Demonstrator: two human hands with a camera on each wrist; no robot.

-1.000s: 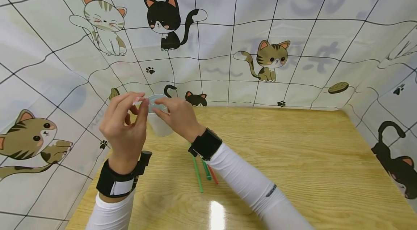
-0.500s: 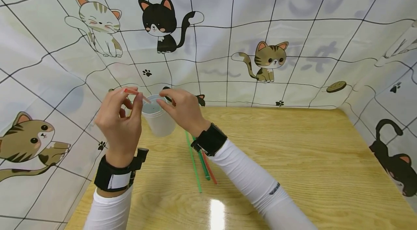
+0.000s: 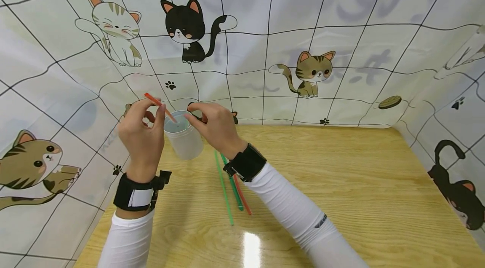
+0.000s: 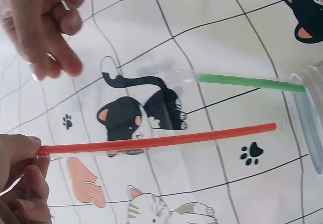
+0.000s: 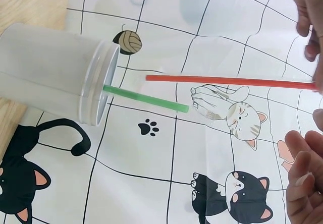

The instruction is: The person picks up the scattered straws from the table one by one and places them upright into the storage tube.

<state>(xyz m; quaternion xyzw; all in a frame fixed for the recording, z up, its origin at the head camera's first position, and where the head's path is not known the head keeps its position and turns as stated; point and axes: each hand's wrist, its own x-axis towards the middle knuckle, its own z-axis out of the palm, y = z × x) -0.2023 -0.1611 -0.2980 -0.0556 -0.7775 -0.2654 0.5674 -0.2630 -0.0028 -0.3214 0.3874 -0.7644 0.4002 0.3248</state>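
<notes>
My left hand (image 3: 142,133) pinches one end of a red drinking straw (image 4: 161,143), which seems to be in a clear wrapper. The straw's far end points towards the mouth of a translucent white cup (image 3: 184,143), just short of the rim in both wrist views. A green straw (image 5: 146,99) in a clear sleeve leans out of that cup. My right hand (image 3: 216,127) hovers at the right of the cup's rim, fingers bent and thumb apart from the index finger. In the right wrist view the fingers (image 5: 303,183) show nothing between them.
Several loose straws, among them a light green straw (image 3: 224,192), a dark green straw (image 3: 236,192) and a red straw (image 3: 242,196), lie on the wooden table (image 3: 341,183) near my right forearm. A cat-print sheet (image 3: 250,40) hangs behind and beside the table.
My hands have drawn apart over the cup, the right moving slightly right. The red straw, mostly hidden before, now shows its length, slanting down towards the cup.
</notes>
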